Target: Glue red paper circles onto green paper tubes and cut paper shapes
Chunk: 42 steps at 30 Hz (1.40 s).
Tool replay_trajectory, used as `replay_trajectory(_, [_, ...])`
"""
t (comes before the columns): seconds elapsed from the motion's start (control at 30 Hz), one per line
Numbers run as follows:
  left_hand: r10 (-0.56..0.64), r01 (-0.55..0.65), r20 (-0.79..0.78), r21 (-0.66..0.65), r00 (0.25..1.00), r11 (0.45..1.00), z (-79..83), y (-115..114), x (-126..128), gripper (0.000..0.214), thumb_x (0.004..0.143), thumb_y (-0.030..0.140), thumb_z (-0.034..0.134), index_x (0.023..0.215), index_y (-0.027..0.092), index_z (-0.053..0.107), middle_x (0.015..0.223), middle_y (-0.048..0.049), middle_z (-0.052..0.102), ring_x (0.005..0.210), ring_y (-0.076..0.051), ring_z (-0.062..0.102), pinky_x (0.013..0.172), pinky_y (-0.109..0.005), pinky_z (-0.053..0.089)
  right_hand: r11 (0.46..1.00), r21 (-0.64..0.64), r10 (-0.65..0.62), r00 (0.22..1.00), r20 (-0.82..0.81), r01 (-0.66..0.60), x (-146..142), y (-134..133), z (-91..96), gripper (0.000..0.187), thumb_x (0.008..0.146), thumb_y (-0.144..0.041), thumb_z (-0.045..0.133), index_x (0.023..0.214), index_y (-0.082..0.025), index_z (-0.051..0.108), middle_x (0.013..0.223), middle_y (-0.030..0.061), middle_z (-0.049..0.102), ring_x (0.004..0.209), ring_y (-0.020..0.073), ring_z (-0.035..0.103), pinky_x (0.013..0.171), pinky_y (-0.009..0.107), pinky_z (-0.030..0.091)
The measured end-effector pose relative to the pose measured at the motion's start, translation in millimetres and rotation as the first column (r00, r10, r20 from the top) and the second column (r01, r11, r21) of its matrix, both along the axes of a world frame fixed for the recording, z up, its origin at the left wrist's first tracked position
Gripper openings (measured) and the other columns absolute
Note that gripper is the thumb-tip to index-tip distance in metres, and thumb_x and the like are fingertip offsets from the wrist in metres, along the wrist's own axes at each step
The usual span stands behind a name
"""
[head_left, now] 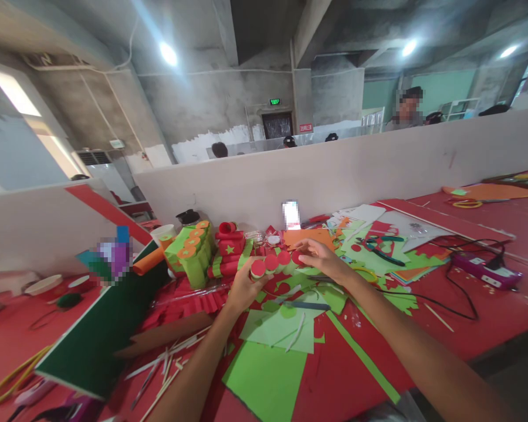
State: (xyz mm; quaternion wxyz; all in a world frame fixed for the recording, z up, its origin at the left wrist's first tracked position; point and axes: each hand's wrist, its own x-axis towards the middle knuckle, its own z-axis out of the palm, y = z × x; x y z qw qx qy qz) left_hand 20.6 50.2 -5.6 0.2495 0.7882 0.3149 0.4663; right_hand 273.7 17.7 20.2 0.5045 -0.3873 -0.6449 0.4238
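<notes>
While the person's left hand (246, 282) grips the red-topped rolls (271, 263), the right hand (320, 258) pinches the end one, green paper (266, 378) below

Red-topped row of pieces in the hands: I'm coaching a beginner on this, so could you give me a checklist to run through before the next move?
1. All four pieces in the red-topped row show red discs: ok.
2. Left grip holds the row's left end: ok.
3. Right grip firm on the right end: cannot tell; its fingertips are there, but pressure doesn't show.
4. Work area below free of clutter: not ok; green paper scraps and a pale green sheet lie there.
5. Teal-handled tool clear of both hands: ok, off to the right.
</notes>
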Motion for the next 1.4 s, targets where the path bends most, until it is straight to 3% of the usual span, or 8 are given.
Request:
replay_trajectory(0.1, [0.006,-0.006,-0.013,0.006,1.0,1.0,-0.7,0.4,-0.4,0.032,0.082,0.03,0.069,0.111,0.019,0.059,0.108,-0.0063,0.068,0.099,-0.02,0.062,0.09,-0.031,0.047,0.999,-0.012,0.049,0.999,0.014,-0.049,0.5,-3.4,3.5,0.032,0.08,-0.033,0.069,0.11,-0.027,0.064,0.115,0.0063,0.062,0.108,0.0236,0.058,0.086,0.038,0.054])
replay_trajectory(0.3, [0.025,-0.026,-0.051,-0.003,0.998,1.0,-2.7,1.4,-2.0,0.036,0.081,0.032,0.07,0.114,0.02,0.059,0.11,-0.0053,0.067,0.099,-0.021,0.063,0.09,-0.032,0.048,0.997,-0.002,-0.071,0.995,0.074,0.072,-6.6,-0.2,-1.4,0.031,0.081,-0.042,0.068,0.105,-0.024,0.063,0.107,0.0065,0.065,0.103,0.0239,0.06,0.086,0.039,0.052])
replay_trajectory(0.47, [0.04,-0.04,-0.051,-0.003,0.998,0.999,-2.3,0.9,-2.2,0.036,0.081,0.033,0.07,0.113,0.02,0.06,0.109,-0.0053,0.067,0.098,-0.021,0.063,0.09,-0.032,0.048,0.999,0.023,-0.038,0.986,0.165,0.035,-5.3,-2.9,1.1,0.038,0.077,-0.039,0.073,0.111,-0.023,0.063,0.114,0.0073,0.063,0.111,0.0259,0.056,0.094,0.041,0.047])
replay_trajectory(0.77, [0.026,-0.027,-0.03,-0.027,0.999,0.999,0.0,-0.6,-1.2,0.035,0.08,0.033,0.07,0.112,0.019,0.061,0.108,-0.0062,0.067,0.098,-0.022,0.064,0.09,-0.032,0.048,0.991,-0.027,0.135,0.988,0.079,-0.133,9.0,-5.1,5.1,0.042,0.078,-0.034,0.074,0.118,-0.027,0.062,0.13,0.0077,0.057,0.123,0.0256,0.05,0.101,0.043,0.043])
replay_trajectory(0.9, [0.032,-0.032,-0.017,-0.029,0.999,0.999,0.3,-1.3,-1.2,0.037,0.079,0.033,0.071,0.113,0.02,0.062,0.11,-0.0066,0.068,0.1,-0.023,0.064,0.091,-0.034,0.048,0.994,-0.092,0.062,0.998,-0.013,-0.063,3.5,-3.9,1.8,0.03,0.084,-0.041,0.067,0.111,-0.027,0.065,0.113,0.0057,0.063,0.108,0.0229,0.059,0.089,0.038,0.053])
replay_trajectory(1.07, [0.028,-0.03,-0.051,-0.028,0.998,0.999,-0.3,-1.8,-1.7,0.038,0.078,0.032,0.071,0.113,0.021,0.062,0.113,-0.0056,0.067,0.104,-0.023,0.063,0.094,-0.033,0.047,0.989,-0.148,-0.043,0.994,-0.098,0.028,-4.5,0.4,-3.1,0.029,0.081,-0.046,0.069,0.098,-0.023,0.064,0.094,0.0026,0.063,0.087,0.0189,0.062,0.073,0.032,0.058])
replay_trajectory(1.27, [0.023,-0.023,0.009,-0.025,1.0,0.999,2.2,-2.1,0.0,0.035,0.079,0.034,0.071,0.109,0.02,0.062,0.105,-0.0055,0.068,0.097,-0.022,0.064,0.09,-0.033,0.049,0.992,-0.126,-0.013,0.993,-0.12,-0.002,7.7,3.8,-4.4,0.022,0.083,-0.033,0.066,0.103,-0.025,0.065,0.104,0.0046,0.064,0.093,0.0199,0.063,0.081,0.038,0.058])
replay_trajectory(1.4, [0.043,-0.031,0.131,-0.085,0.99,0.996,-0.9,2.2,1.2,0.035,0.075,0.035,0.074,0.103,0.018,0.061,0.1,-0.0058,0.069,0.092,-0.022,0.065,0.086,-0.034,0.051,0.992,-0.124,-0.035,0.993,-0.111,0.021,8.6,3.3,-3.6,0.03,0.079,-0.027,0.069,0.108,-0.026,0.063,0.106,0.0053,0.067,0.101,0.0221,0.064,0.086,0.041,0.057])
